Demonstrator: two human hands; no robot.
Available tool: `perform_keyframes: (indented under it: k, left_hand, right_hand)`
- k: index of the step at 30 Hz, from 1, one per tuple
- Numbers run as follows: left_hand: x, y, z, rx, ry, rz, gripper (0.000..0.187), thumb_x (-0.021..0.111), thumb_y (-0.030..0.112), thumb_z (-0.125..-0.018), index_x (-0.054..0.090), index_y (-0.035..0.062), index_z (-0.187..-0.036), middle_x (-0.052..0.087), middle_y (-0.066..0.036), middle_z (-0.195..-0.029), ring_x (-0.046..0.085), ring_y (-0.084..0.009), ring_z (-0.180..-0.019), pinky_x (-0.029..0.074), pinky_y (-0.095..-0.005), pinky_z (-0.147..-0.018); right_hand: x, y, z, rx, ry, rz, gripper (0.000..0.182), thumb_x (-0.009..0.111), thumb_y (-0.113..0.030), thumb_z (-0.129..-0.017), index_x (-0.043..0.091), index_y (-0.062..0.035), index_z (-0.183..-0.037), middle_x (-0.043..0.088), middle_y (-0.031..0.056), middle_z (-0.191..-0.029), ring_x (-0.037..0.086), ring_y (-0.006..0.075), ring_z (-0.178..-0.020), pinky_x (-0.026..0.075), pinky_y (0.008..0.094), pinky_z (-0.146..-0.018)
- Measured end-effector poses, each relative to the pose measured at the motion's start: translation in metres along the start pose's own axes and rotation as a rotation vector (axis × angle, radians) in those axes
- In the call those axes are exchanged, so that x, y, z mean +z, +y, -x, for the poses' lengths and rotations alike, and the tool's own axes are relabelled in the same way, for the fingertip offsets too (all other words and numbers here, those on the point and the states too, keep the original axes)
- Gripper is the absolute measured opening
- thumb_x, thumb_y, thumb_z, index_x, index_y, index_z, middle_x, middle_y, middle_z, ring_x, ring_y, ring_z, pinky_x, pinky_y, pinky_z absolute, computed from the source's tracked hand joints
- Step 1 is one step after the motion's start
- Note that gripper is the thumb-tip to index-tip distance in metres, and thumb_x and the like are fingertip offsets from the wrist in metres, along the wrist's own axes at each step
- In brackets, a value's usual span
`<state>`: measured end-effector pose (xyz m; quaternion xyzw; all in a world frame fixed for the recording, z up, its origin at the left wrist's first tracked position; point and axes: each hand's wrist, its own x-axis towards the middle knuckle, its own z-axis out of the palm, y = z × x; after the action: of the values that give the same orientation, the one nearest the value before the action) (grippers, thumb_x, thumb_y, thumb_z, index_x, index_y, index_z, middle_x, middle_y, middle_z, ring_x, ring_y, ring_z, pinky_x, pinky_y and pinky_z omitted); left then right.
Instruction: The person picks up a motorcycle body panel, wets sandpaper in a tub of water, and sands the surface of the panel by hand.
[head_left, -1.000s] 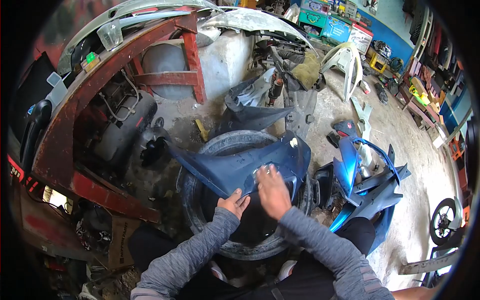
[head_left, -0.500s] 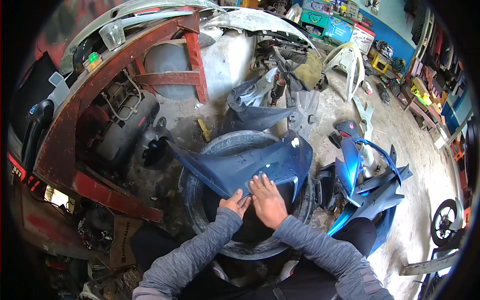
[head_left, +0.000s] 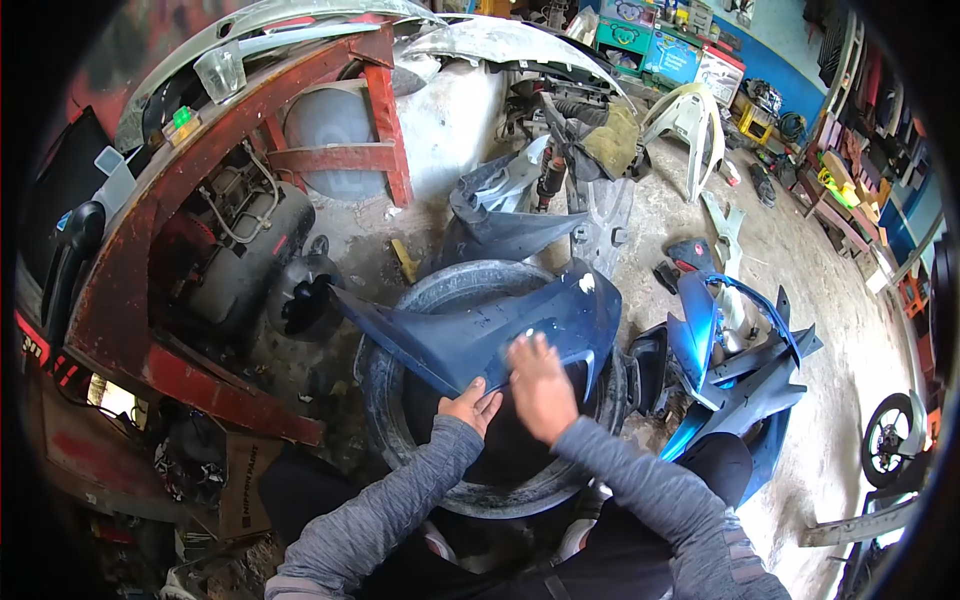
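Seen from where I stand, the red-painted, scuffed wooden frame (head_left: 340,157) closes off the left side, with a grey, cylindrical metal tank (head_left: 245,275) beneath it, so sideways room looks tighter there. The long, tapering left end of the dark blue, curved plastic panel (head_left: 450,335) reaches past the rim of the round, black tub with a worn grey edge (head_left: 390,440). The panel lies across the tub in front of the person, probably because the wide rim makes a handy prop at knee height.

At the panel's near edge, the left hand (head_left: 468,408) has its thumb on top and its fingers curled close by, pinching the edge, I'd judge to steady it. Just right of that, the right hand (head_left: 543,390) is flat, fingers stretched out and nearly together, over the panel's broad face; blur hides whether they touch it. That smooth face gives the palm some room, though the pointed lower corner and cut-out lie close to its right. Farther right, glossy bright-blue plastic fairing pieces (head_left: 697,325) crowd the tub's side, while the pale concrete floor (head_left: 800,290) opens out beyond them.
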<state>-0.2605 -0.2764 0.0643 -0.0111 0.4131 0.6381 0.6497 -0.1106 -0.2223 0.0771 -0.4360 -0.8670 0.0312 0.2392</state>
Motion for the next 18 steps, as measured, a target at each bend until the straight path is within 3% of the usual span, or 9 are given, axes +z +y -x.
perform_keyframes:
  k: [2,6,12,16,18]
  left_hand:
    - [0.001,0.001,0.002,0.020,-0.051,-0.018,0.014,0.067,0.007,-0.094,0.059,0.0022,-0.104,0.065,-0.009,-0.103,0.066,-0.0221,-0.100,0.057,-0.0414,-0.091]
    - [0.004,-0.003,0.003,0.030,-0.001,-0.025,0.015,0.067,0.006,-0.094,0.059,0.0022,-0.106,0.065,-0.009,-0.105,0.066,-0.0230,-0.100,0.057,-0.0418,-0.091]
    - [0.008,0.003,0.001,0.053,0.027,-0.047,0.016,0.067,0.006,-0.093,0.060,0.0031,-0.107,0.064,-0.008,-0.105,0.066,-0.0228,-0.097,0.058,-0.0416,-0.091]
    - [0.009,0.001,0.002,0.069,0.025,-0.029,0.016,0.067,0.005,-0.093,0.059,0.0038,-0.108,0.064,-0.008,-0.105,0.066,-0.0234,-0.098,0.058,-0.0421,-0.092]
    - [0.009,0.006,0.000,0.086,0.026,-0.031,0.017,0.066,0.005,-0.093,0.059,0.0036,-0.108,0.064,-0.008,-0.106,0.066,-0.0237,-0.099,0.058,-0.0424,-0.092]
  right_hand:
    - [-0.006,-0.015,0.018,-0.087,0.037,-0.183,0.043,0.056,-0.011,-0.091,0.058,0.0032,-0.132,0.055,0.0230,-0.139,0.044,0.0475,-0.135,0.038,0.0557,-0.110]
    - [-0.007,0.021,-0.016,0.121,0.108,-0.079,0.041,0.054,-0.006,-0.090,0.059,0.0038,-0.130,0.055,0.0234,-0.138,0.045,0.0469,-0.134,0.037,0.0547,-0.111]
    - [-0.012,-0.001,0.006,-0.023,0.043,-0.131,0.041,0.054,-0.010,-0.092,0.058,0.0043,-0.130,0.051,0.0258,-0.142,0.044,0.0479,-0.134,0.035,0.0544,-0.112]
    - [-0.016,0.005,-0.008,0.103,0.088,-0.084,0.040,0.054,-0.009,-0.092,0.060,0.0043,-0.129,0.054,0.0241,-0.141,0.043,0.0481,-0.135,0.036,0.0555,-0.112]
    - [-0.018,-0.018,0.006,-0.036,0.065,-0.147,0.039,0.053,-0.008,-0.092,0.061,0.0050,-0.127,0.054,0.0233,-0.141,0.043,0.0487,-0.135,0.036,0.0556,-0.111]
